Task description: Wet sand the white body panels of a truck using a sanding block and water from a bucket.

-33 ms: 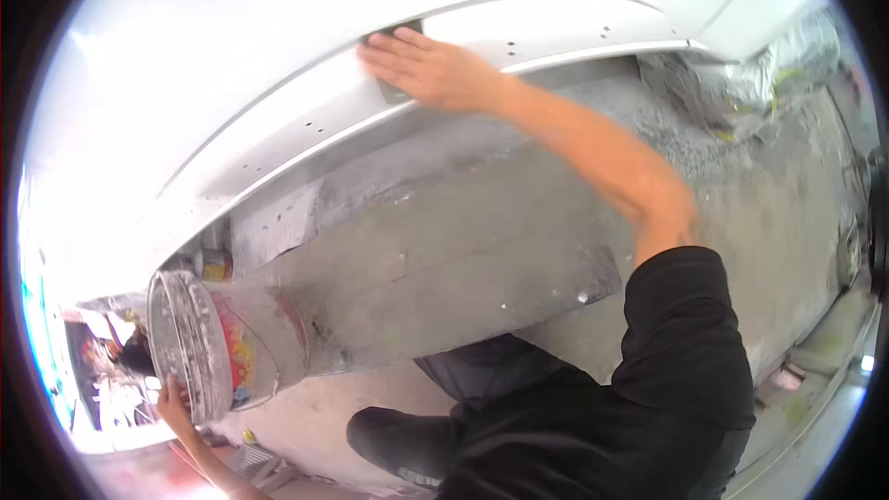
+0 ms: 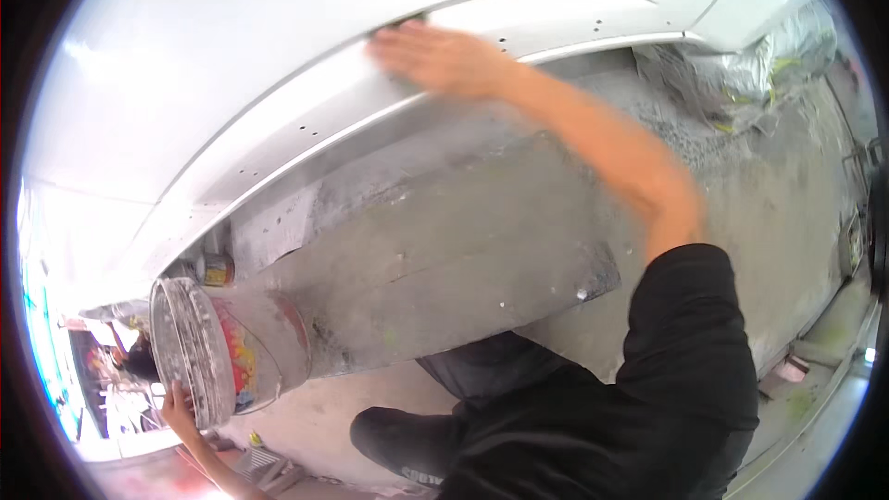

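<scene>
My right hand [image 2: 435,57] lies flat, fingers together and slightly blurred, on the lower side panel [image 2: 343,83] of a white vehicle. Beneath the fingers is a dark sheet, apparently sandpaper [image 2: 417,18]; only a thin edge shows and the hand covers the rest. At the lower left, my left hand [image 2: 178,407] has its fingers curled over the rim of a dirty grey plastic bucket [image 2: 289,338]. That bucket carries a red and yellow label and a wire handle; I cannot see its contents.
Small holes dot the panel. A small can [image 2: 216,268] sits behind the bucket, under the vehicle's edge. Crumpled plastic sheeting [image 2: 741,83] hangs at the upper right. A dusty grey board [image 2: 444,231] lies on the floor between my legs and the vehicle.
My right hand has shifted slightly to the right and up along the panel, now covering most of the dark sheet. My left hand stays at the bucket's rim.
</scene>
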A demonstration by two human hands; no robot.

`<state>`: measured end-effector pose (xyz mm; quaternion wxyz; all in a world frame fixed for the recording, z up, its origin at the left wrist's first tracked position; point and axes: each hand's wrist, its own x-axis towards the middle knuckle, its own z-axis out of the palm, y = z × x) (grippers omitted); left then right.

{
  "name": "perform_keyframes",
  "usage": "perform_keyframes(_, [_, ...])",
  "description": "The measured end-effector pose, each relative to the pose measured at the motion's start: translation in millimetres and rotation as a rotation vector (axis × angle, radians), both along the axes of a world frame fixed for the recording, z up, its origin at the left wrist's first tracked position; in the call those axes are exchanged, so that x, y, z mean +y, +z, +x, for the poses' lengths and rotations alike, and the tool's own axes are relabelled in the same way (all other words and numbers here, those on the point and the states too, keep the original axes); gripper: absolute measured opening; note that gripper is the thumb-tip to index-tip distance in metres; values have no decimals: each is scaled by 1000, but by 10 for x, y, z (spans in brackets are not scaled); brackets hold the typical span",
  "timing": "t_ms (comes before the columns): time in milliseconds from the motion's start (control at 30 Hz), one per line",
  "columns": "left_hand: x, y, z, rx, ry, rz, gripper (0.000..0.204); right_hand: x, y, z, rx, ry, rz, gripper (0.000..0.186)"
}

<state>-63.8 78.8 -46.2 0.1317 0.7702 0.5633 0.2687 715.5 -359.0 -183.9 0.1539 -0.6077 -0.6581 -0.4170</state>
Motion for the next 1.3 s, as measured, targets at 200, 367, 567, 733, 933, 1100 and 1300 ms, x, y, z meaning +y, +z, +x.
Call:
perform_keyframes(200, [-15,52,374,-73,-98,-7,38,-2176,-692,884,127,-595,166,74])
perform_keyframes(367, [-167,21,576,-46,-124,-1,40,143,-710,-196,342,-13,454,65])
perform_keyframes(567, [-265,88,407,-62,-63,-1,41,-699,-566,427,108,-303,277,66])
perform_keyframes(733, [-292,144,513,-96,-44,-36,37,-1904,-794,808,591,-660,718,59])
perform_keyframes(933, [-189,-33,667,-132,-87,-18,34,79,-501,127,574,-623,984,77])
perform_keyframes(1100, [-27,-14,340,-49,-75,-13,35,-797,-742,359,375,-463,592,73])
perform_keyframes(1300, [-32,-15,560,-80,-105,18,36,-26,-481,212,512,-545,1134,69])
